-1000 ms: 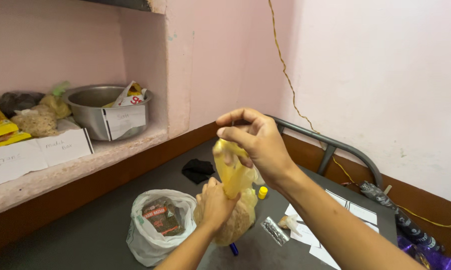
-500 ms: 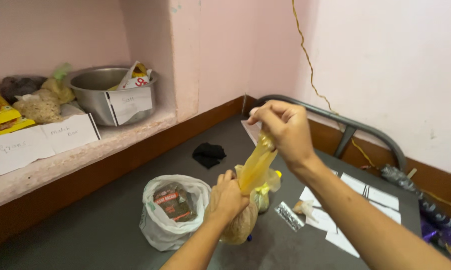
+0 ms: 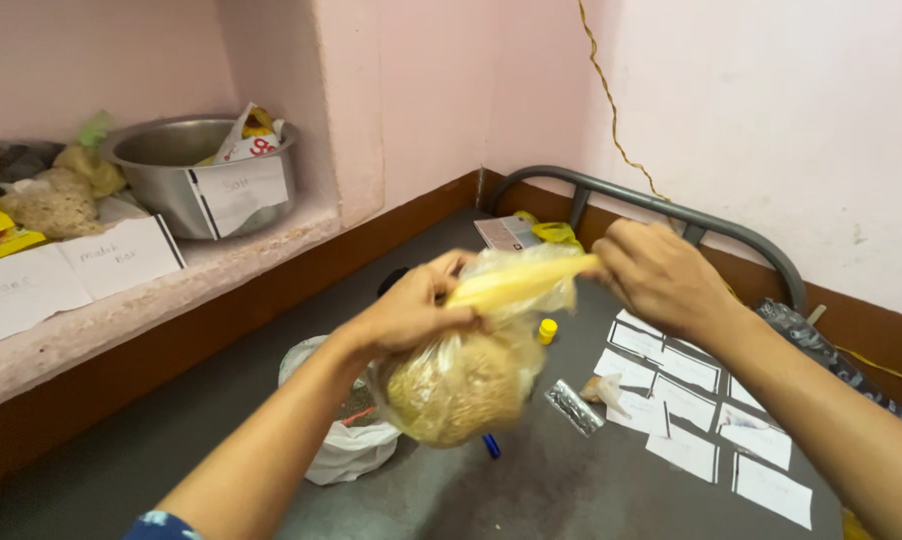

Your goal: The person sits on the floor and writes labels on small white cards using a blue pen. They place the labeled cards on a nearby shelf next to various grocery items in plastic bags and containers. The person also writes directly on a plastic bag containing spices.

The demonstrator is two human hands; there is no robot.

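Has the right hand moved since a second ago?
Yes. The right hand swung down and rightward, pulling the bag's twisted neck from upright to sideways, toward the grey metal rail.

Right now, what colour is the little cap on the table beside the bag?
Yellow: the small cap, clearest in the head view.

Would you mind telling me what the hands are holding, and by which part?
Both hold a clear plastic bag of yellowish grains: left hand grips its neck, right hand pulls the twisted top.

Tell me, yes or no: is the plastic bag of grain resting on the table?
No: the plastic bag of grain hangs above the dark table, its twisted neck held between the left hand and right hand.
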